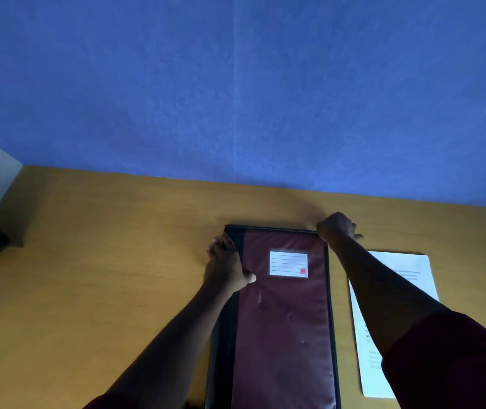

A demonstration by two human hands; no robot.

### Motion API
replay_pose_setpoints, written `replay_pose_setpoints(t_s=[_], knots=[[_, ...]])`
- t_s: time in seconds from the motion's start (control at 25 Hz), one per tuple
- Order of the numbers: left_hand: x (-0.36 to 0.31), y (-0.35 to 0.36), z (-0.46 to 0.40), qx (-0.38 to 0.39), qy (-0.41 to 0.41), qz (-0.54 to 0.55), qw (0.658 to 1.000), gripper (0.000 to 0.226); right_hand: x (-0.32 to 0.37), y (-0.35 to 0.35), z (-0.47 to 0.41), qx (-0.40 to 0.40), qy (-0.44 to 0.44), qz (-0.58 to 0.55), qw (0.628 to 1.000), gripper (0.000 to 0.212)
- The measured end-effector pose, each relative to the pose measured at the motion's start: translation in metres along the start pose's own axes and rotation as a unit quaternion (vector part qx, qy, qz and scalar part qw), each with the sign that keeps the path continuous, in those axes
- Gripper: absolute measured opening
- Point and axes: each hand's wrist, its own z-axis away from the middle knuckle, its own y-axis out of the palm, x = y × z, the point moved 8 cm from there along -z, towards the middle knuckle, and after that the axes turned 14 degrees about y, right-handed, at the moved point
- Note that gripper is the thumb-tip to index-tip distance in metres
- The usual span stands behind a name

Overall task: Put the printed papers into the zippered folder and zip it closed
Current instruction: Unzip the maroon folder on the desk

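Yellow-brown wood of the tabletop point(94, 276) carries everything. The left hand point(227, 268) clamps the spine edge of the maroon zippered folder point(286, 320), thumb on the cover, fingers curled round the edge. The folder lies flat and looks closed. The right hand point(336, 227) is bunched at its far right corner, probably on the zip pull, though that is hidden. The printed papers point(395, 320) lie just beside the folder, still outside, so loading and zipping remain.
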Motion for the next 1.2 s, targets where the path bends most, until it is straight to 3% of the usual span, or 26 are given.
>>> replay_pose_setpoints(t_s=[0.24, 0.36, 0.48, 0.64, 0.96, 1.2], knots=[[-0.005, -0.004, 0.004, 0.001, 0.014, -0.009, 1.000, 0.132, -0.034, -0.007, -0.013, 0.038, -0.017, -0.092, 0.995, 0.034], [-0.005, -0.003, 0.004, 0.002, 0.014, -0.018, 1.000, 0.132, -0.028, -0.022, -0.010, 0.011, -0.137, -0.071, 0.988, 0.027], [-0.006, -0.002, 0.003, 0.002, 0.014, -0.021, 1.000, 0.132, -0.021, -0.023, 0.004, 0.031, -0.285, -0.056, 0.956, 0.029], [-0.005, -0.001, 0.002, 0.004, 0.012, -0.022, 1.000, 0.132, -0.017, -0.012, 0.017, 0.043, -0.366, -0.002, 0.930, 0.042], [-0.003, 0.001, 0.001, 0.002, 0.011, -0.021, 1.000, 0.132, -0.016, -0.015, 0.017, -0.013, -0.381, 0.009, 0.924, 0.018], [-0.003, 0.002, 0.003, -0.003, 0.011, -0.019, 1.000, 0.132, -0.031, -0.009, 0.028, -0.070, -0.351, 0.053, 0.932, 0.018]])
